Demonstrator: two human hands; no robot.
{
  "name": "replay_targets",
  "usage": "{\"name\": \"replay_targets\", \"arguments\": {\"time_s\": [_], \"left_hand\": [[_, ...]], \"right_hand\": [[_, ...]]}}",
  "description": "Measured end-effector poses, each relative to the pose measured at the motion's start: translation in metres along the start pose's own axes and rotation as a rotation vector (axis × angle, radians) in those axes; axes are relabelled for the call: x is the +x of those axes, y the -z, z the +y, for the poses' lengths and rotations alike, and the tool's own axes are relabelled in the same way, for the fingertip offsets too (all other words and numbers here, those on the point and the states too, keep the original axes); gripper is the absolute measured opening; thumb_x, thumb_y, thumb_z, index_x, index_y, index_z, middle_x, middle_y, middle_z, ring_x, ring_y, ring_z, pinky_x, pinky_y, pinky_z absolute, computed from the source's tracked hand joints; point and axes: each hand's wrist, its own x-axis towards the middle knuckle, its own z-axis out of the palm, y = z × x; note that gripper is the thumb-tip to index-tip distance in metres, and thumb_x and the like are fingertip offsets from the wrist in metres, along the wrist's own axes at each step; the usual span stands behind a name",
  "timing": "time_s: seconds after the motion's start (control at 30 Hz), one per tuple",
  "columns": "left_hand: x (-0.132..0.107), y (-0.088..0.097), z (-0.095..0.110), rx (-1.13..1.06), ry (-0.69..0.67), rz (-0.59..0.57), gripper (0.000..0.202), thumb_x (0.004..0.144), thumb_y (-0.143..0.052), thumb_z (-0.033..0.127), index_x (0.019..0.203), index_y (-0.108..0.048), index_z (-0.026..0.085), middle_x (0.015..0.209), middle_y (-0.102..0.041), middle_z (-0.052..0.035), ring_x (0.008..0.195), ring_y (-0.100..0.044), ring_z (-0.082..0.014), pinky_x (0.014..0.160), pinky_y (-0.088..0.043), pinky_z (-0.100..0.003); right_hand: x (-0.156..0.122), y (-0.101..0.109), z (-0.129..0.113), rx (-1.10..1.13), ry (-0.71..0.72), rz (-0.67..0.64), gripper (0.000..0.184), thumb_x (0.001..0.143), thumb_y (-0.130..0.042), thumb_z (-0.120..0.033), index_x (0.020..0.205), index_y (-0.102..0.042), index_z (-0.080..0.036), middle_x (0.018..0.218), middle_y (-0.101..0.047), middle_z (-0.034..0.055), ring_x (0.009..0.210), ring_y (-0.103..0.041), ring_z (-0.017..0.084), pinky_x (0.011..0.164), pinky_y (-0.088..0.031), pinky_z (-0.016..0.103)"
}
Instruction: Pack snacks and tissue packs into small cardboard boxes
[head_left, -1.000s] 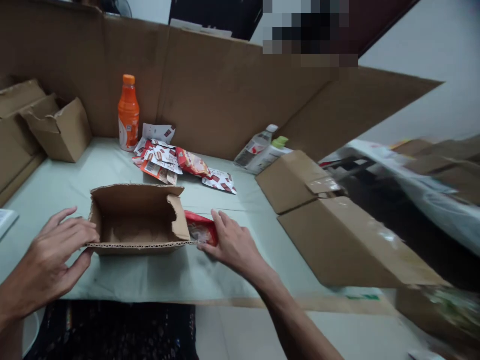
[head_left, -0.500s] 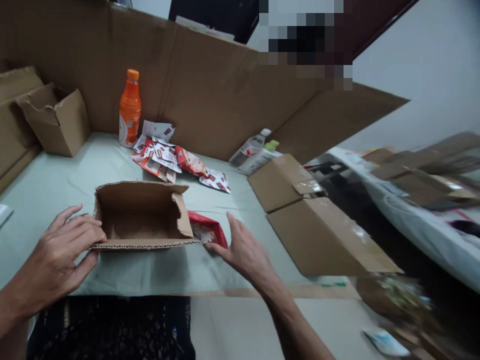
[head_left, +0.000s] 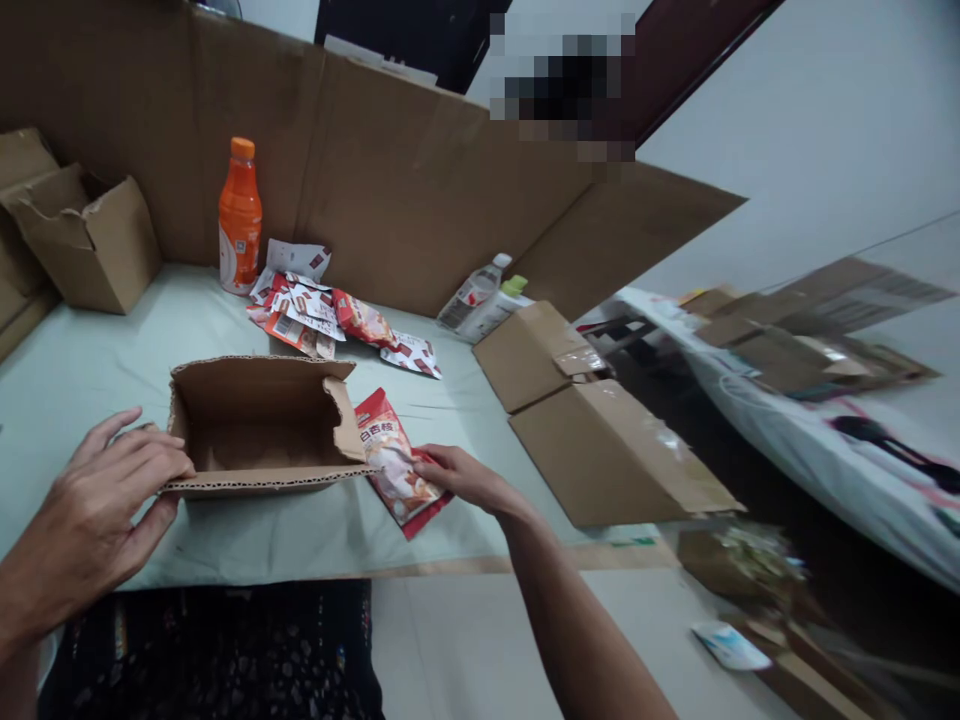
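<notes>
**Two hands at an open cardboard box, one holding a snack packet**

We look down from the wearer's head onto a pale green surface [head_left: 75,360] fenced at the back by a tall cardboard wall [head_left: 420,180].

Near the front edge lies a small open cardboard box [head_left: 262,425], its opening turned up and toward us and its flaps ragged. We can see nothing inside it but bare cardboard. The left hand [head_left: 97,490] rests against the box's left end. Its fingers are spread and loosely extended along the wall, its thumb lies by the lower front flap, and it is not clenched around anything.

Just right of the box, touching its front corner, lies a red and white snack packet [head_left: 394,465], flat on the surface and slanted. The right hand [head_left: 465,475] pinches the packet's right edge between thumb and fingertips, with the rest of the hand low over the surface.

Farther back we see an upright orange bottle [head_left: 240,215] by the wall, and beside it a loose pile of packets [head_left: 315,315]. Two clear bottles [head_left: 480,295] lie on their sides toward the right. A second small box [head_left: 82,240] stands open at the far left. Flattened cartons [head_left: 600,440] lie to the right of the hands, overhanging the surface's edge.
</notes>
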Motion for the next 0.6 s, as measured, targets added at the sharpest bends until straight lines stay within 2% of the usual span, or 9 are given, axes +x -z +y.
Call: {"name": "replay_targets", "arguments": {"time_s": [0.13, 0.27, 0.37, 0.4, 0.47, 0.53, 0.6], "left_hand": [[0.003, 0.000, 0.000, 0.034, -0.023, -0.012, 0.022, 0.095, -0.052, 0.009, 0.110, -0.058, 0.024, 0.100, -0.074, -0.0014, 0.102, -0.071, -0.0241, 0.118, -0.037, -0.053], [0.004, -0.001, 0.005, 0.033, 0.015, -0.014, 0.022, 0.095, -0.051, 0.008, 0.108, -0.059, 0.023, 0.100, -0.074, -0.0019, 0.103, -0.071, -0.0236, 0.118, -0.037, -0.052], [0.002, -0.002, 0.009, 0.023, 0.043, 0.009, 0.024, 0.094, -0.049, 0.005, 0.105, -0.062, 0.022, 0.099, -0.075, -0.0013, 0.104, -0.071, -0.0219, 0.120, -0.036, -0.050], [0.001, -0.002, 0.010, 0.019, 0.049, 0.013, 0.025, 0.093, -0.049, 0.005, 0.105, -0.063, 0.022, 0.099, -0.075, -0.0012, 0.104, -0.071, -0.0214, 0.120, -0.036, -0.050], [0.002, -0.002, 0.011, 0.011, 0.052, 0.019, 0.026, 0.092, -0.048, 0.004, 0.104, -0.064, 0.022, 0.099, -0.075, -0.0011, 0.105, -0.071, -0.0208, 0.119, -0.037, -0.049], [0.005, -0.002, 0.010, 0.004, 0.050, 0.021, 0.026, 0.092, -0.049, 0.004, 0.103, -0.065, 0.021, 0.097, -0.075, -0.0011, 0.103, -0.071, -0.0205, 0.119, -0.039, -0.049], [0.010, -0.003, 0.008, 0.004, 0.043, 0.031, 0.024, 0.092, -0.049, 0.005, 0.101, -0.065, 0.020, 0.095, -0.075, -0.0018, 0.100, -0.072, -0.0203, 0.117, -0.040, -0.049]], "right_hand": [[0.020, 0.002, -0.002, 0.013, -0.039, 0.027, 0.067, 0.066, -0.078, -0.062, 0.114, -0.074, -0.014, 0.108, -0.078, 0.0146, 0.094, -0.070, 0.029, 0.079, -0.055, 0.036], [0.037, -0.011, -0.007, 0.004, -0.059, 0.013, 0.050, 0.054, -0.084, -0.050, 0.089, -0.072, -0.016, 0.083, -0.076, 0.0081, 0.075, -0.069, 0.024, 0.065, -0.052, 0.032], [0.027, -0.010, -0.017, 0.000, -0.023, 0.043, 0.048, 0.062, -0.077, -0.054, 0.091, -0.066, -0.017, 0.084, -0.075, 0.0066, 0.072, -0.068, 0.022, 0.062, -0.053, 0.032], [0.019, -0.005, -0.023, 0.002, 0.003, 0.103, 0.047, 0.065, -0.075, -0.055, 0.093, -0.065, -0.018, 0.086, -0.075, 0.0064, 0.072, -0.067, 0.022, 0.063, -0.054, 0.032], [-0.001, 0.008, -0.040, 0.039, 0.104, 0.310, 0.044, 0.069, -0.076, -0.054, 0.094, -0.064, -0.020, 0.087, -0.075, 0.0052, 0.072, -0.067, 0.021, 0.063, -0.054, 0.032], [-0.022, 0.018, -0.067, 0.137, 0.253, 0.544, 0.040, 0.070, -0.080, -0.049, 0.094, -0.063, -0.023, 0.087, -0.074, 0.0029, 0.073, -0.067, 0.020, 0.063, -0.056, 0.032], [-0.039, 0.019, -0.101, 0.232, 0.422, 0.673, 0.038, 0.069, -0.084, -0.041, 0.096, -0.063, -0.025, 0.087, -0.073, 0.0006, 0.073, -0.067, 0.020, 0.064, -0.057, 0.032]]}}
